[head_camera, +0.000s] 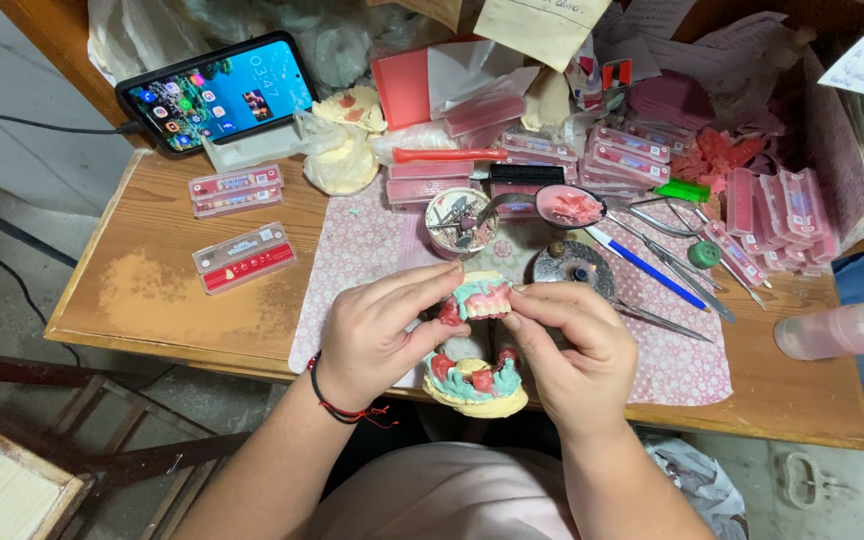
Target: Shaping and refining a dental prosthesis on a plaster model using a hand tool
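Gripping with both hands, left (377, 335) and right (572, 345), a teal-and-pink wax denture with white teeth (479, 298) at frame centre, above the desk (152, 290); squeezing hard could perhaps deform soft wax.

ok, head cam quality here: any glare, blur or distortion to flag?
Head view: even, soft light with faint shadows; the phone screen is bright, near blown out; both hands and the denture model they hold are sharp enough; wide-angle bending shows along the table edge; corners are dimmer.
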